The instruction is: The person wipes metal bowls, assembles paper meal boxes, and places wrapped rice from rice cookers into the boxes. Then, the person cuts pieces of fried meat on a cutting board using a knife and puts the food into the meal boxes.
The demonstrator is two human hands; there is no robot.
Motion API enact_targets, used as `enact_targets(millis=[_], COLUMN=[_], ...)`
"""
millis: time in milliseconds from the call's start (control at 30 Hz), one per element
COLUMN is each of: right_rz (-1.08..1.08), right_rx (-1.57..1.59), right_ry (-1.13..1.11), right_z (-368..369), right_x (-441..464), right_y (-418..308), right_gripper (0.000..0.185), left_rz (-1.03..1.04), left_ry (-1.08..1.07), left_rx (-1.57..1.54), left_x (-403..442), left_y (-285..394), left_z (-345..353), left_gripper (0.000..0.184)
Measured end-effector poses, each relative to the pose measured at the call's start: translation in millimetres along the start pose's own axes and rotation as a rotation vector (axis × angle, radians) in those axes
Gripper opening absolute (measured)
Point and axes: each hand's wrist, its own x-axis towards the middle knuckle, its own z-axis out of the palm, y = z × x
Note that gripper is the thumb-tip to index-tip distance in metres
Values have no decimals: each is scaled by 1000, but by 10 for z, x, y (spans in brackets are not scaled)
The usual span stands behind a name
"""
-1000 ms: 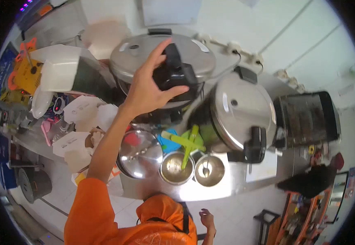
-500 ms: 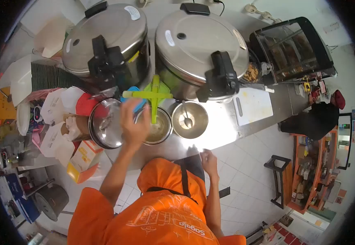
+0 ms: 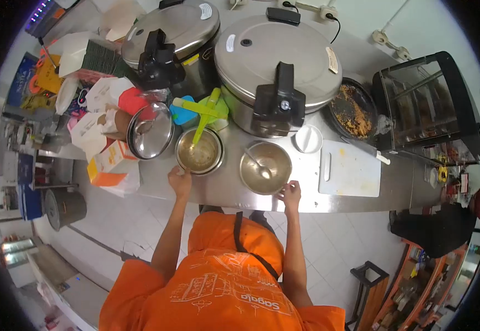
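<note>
My left hand (image 3: 179, 182) is curled at the near left rim of a round metal bowl (image 3: 218, 164). A bright green cross-shaped plastic utensil (image 3: 201, 113) reaches over that bowl, its lower end inside. My right hand (image 3: 290, 196) has its fingers at the near right rim of a second metal bowl (image 3: 253, 185). In this second bowl lies a metal spoon (image 3: 264, 171), its handle toward the upper left. Behind the first bowl sits a blue plastic piece (image 3: 183, 113). Shiny round metalware (image 3: 151, 131) stands to its left.
Two large lidded metal cookers (image 3: 276, 58) stand behind the bowls. To the right are a white round container (image 3: 308, 139), a cutting board (image 3: 350, 172), a knife (image 3: 382, 158) and a pan of brown food (image 3: 353, 110). Food boxes (image 3: 110, 163) crowd the left.
My left hand has come down from the green utensil to the first bowl's near rim. My right hand has moved from the counter's edge to the spoon bowl. The view has shifted.
</note>
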Motion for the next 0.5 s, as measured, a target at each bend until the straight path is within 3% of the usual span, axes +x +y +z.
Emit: enact_targets(millis=[100,200,400,500], right_rz=[6,29,76,95], right_rx=[147,131,198,185], right_ry=[-14,-7,70,147], right_z=[-487,-788,-911,-851], right_x=[-46,-22,32,22], right_y=[19,49,-23,-73], right_gripper=[18,22,17,30], left_rz=[-3,-257,-249,-326], left_ry=[10,-143,3,-123], left_rx=[95,15,122,27], left_x=[-51,-60,40,108], left_y=[358,645,320,409], left_z=[-130,-273,94,37], left_gripper=[39,39,34,28])
